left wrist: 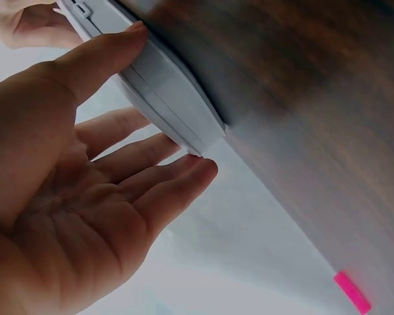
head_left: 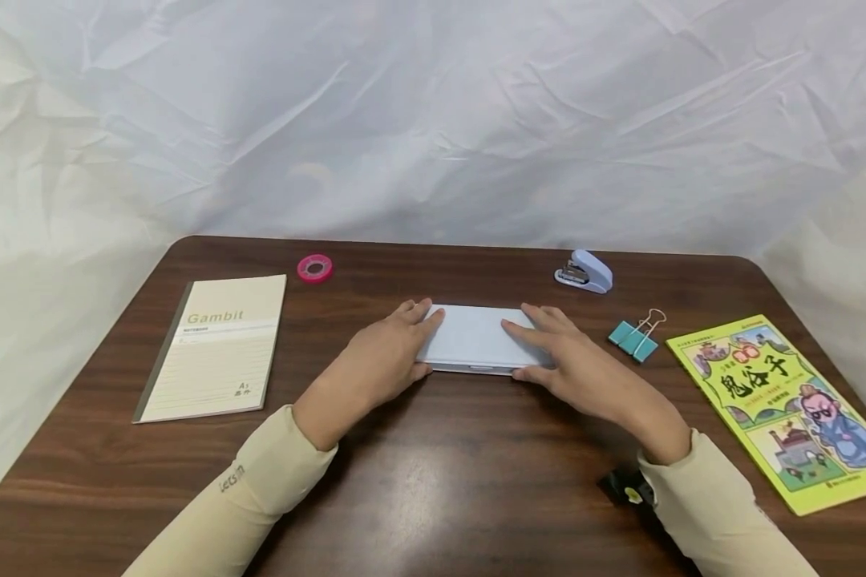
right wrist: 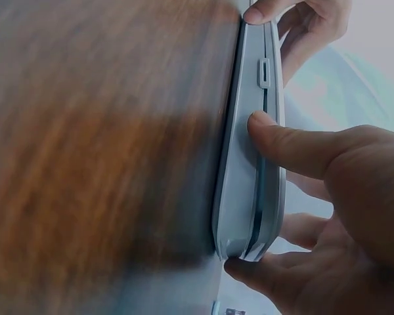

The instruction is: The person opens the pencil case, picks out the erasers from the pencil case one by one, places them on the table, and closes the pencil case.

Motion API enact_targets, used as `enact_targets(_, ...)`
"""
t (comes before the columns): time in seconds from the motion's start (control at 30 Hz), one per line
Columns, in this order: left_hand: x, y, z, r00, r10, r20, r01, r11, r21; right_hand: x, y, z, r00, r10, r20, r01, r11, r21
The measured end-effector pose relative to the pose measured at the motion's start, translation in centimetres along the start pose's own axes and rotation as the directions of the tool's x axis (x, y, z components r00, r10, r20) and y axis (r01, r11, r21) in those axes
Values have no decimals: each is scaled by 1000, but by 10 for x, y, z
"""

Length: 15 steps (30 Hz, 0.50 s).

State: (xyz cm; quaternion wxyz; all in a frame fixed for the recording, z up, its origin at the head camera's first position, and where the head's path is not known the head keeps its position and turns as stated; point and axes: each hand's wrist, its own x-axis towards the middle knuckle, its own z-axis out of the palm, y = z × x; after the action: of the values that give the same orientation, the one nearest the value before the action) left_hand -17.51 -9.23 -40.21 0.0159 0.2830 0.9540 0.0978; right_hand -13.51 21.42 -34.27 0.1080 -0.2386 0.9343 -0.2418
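A crumpled white sheet hung behind the brown wooden table. A pale blue pencil case lay flat between both hands: the left hand and right hand each held an end, fingers lying straight across its lid, thumbs pressing its near edge.

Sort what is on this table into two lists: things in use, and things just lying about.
In use: pale blue pencil case, held at its ends by left hand and right hand.

Lying about: Gambit notebook, pink tape roll, blue stapler, teal binder clip, yellow-green comic book.
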Motion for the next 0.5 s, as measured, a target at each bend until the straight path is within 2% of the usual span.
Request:
enact_targets(0.1,-10,16,-26,1000,-13,23,14,999,-34,1,0,-1,1000,-18,2,18,1000,3)
enact_targets(0.17,-13,22,-37,999,-21,46,22,999,-32,1,0,-2,1000,-22,6,22,1000,9)
enact_targets(0.3,-8,8,-17,999,-14,29,16,998,-54,1,1,-5,1000,-10,18,9,1000,23)
enact_targets(0.4,-5,-1,-12,998,-5,57,10,995,-95,0,2,-9,1000,23,14,-24,999,27)
enact_targets(0.5,-12,4,-35,994,0,112,16,989,-144,-1,3,-15,998,56,-12,-56,998,23)
